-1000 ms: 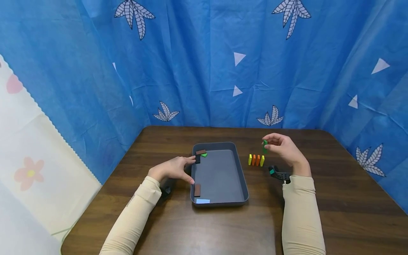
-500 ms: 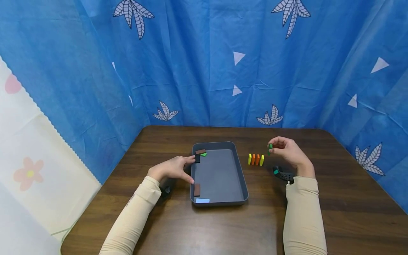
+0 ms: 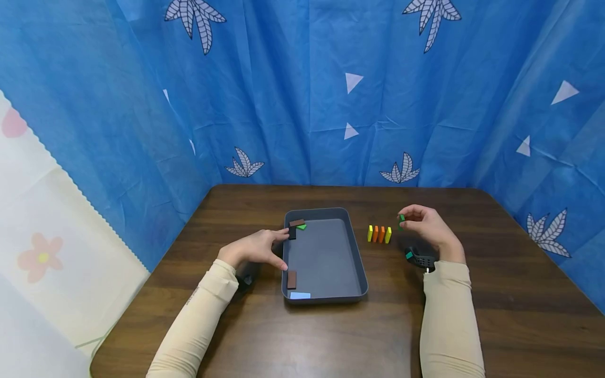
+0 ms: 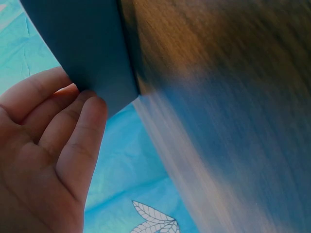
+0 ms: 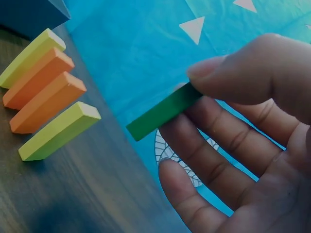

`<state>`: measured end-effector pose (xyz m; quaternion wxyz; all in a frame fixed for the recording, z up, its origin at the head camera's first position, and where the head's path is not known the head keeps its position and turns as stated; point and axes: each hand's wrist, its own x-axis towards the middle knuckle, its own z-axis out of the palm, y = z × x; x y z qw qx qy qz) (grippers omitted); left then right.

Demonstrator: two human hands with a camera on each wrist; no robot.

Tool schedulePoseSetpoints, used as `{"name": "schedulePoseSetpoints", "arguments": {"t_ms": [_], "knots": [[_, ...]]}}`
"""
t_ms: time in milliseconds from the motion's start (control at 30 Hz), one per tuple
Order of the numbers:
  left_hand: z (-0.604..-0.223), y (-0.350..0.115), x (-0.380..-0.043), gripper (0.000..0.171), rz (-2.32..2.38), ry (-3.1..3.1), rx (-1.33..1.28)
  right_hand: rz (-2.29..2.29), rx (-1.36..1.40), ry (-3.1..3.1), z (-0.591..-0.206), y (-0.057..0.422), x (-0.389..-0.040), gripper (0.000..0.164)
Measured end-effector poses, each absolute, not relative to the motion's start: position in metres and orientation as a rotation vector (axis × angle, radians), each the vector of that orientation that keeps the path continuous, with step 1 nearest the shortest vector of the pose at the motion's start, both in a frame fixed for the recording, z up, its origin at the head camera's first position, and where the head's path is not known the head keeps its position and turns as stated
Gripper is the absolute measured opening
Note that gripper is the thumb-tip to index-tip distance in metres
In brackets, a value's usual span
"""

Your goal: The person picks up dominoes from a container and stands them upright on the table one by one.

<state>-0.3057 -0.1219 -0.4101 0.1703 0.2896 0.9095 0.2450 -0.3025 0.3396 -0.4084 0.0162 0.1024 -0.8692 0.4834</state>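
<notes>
My right hand (image 3: 429, 224) pinches a green domino (image 5: 163, 111) upright between thumb and fingers, just right of a short row. Whether its lower end touches the table I cannot tell. The row is a yellow domino (image 3: 370, 233), two orange dominoes (image 3: 379, 234) and another yellow domino (image 3: 388, 235), all standing on edge with small gaps. My left hand (image 3: 255, 247) rests against the left wall of a dark grey tray (image 4: 87, 43), thumb and fingers spread apart along its rim.
Inside the tray, along its left side, lie brown dominoes (image 3: 291, 280), a black domino (image 3: 292, 233), a green domino (image 3: 301, 227) and a light blue domino (image 3: 300, 295). The wooden table (image 3: 227, 325) reaches back to a blue curtain (image 3: 283, 94).
The right hand has shifted right and slightly lower with the green domino, away from the row's end, then nearly stopped. The left hand keeps its place at the tray.
</notes>
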Motion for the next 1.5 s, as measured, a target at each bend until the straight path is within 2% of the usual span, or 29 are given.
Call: {"name": "schedulePoseSetpoints", "arguments": {"t_ms": [633,1500], "knots": [[-0.411,-0.123,-0.306,0.096,0.687,2.587,0.842,1.489,0.244,-2.773,-0.432,0.338,-0.312,0.032],[-0.409,-0.121,-0.306,0.095,0.669,2.593,0.815,1.554,0.244,-2.817,-0.444,0.338,-0.316,0.028]]}}
